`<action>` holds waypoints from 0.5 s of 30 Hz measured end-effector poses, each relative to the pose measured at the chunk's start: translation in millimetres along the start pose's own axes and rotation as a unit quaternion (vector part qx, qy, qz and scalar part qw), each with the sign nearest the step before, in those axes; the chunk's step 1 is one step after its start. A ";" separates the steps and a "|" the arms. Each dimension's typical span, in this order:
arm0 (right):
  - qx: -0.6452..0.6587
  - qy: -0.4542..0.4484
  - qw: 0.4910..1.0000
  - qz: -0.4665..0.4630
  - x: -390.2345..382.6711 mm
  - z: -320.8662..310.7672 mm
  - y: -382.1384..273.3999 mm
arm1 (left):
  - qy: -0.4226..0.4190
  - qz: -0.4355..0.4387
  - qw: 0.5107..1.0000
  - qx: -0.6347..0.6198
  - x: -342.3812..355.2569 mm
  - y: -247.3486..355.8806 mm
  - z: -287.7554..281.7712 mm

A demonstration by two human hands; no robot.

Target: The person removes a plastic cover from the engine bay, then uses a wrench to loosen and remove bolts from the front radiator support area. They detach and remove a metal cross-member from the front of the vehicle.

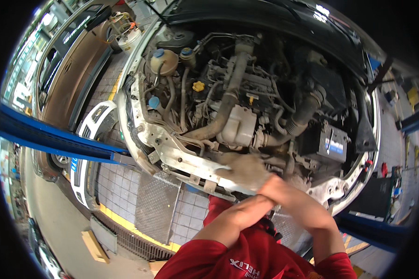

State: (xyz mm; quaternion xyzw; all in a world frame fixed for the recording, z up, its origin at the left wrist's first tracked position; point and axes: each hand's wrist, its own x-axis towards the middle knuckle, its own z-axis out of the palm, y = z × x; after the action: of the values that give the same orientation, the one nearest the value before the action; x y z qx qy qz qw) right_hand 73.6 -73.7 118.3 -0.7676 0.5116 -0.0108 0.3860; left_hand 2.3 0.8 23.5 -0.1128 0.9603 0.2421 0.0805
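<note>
My arms cross over the front of an open engine bay [237, 121]. My right hand [246, 171], in a worn work glove, lies over the white front crossmember [181, 158], smeared by motion; whether its fingers grip anything is unclear. My left hand [297, 182] reaches under my right forearm toward the crossmember's right part, beside the lower hoses; it is blurred and partly hidden. A black battery [326, 149] sits just right and above. A large intake hose [233, 97], an expansion tank [164, 63] and a yellow cap [198, 86] are farther in.
A removed white bumper [84, 186] stands on the floor at left, beside a blue lift arm [56, 135] and a brown car [70, 83]. A tread plate [153, 209] and a drain grate [139, 246] lie below. A dark tool cart [377, 195] stands at right.
</note>
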 end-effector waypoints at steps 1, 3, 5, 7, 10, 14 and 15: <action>-0.069 0.017 0.996 -0.054 33.8 15.1 -20.6 | 0.018 0.008 1.000 -0.012 -7.0 1.8 0.9; -0.170 0.051 0.966 -0.187 90.0 45.4 -44.7 | 0.056 0.019 0.998 -0.038 -21.6 1.5 1.2; -0.269 0.022 0.925 -0.267 132.3 75.4 -57.4 | 0.104 0.035 0.991 -0.075 -37.4 3.0 -2.1; -0.303 0.038 0.914 -0.268 166.4 93.6 -61.0 | 0.158 0.055 0.979 -0.115 -56.0 1.8 -11.0; -0.214 0.107 0.950 -0.199 184.6 103.8 -53.7 | 0.272 0.102 0.937 -0.195 -84.8 -1.5 -33.1; -0.251 0.050 0.949 -0.184 182.1 104.5 -45.2 | 0.411 0.133 0.860 -0.271 -130.2 -11.8 -43.4; -0.265 0.081 0.936 -0.216 179.6 104.1 -44.2 | 0.431 0.130 0.849 -0.276 -149.8 -20.9 -33.4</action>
State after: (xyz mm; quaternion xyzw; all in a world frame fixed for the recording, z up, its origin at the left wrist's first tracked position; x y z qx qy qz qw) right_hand 236.3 -147.8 4.0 -0.9305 0.3473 -0.0197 0.1144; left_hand 148.3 -6.7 74.5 -0.0976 0.7978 0.4326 -0.4085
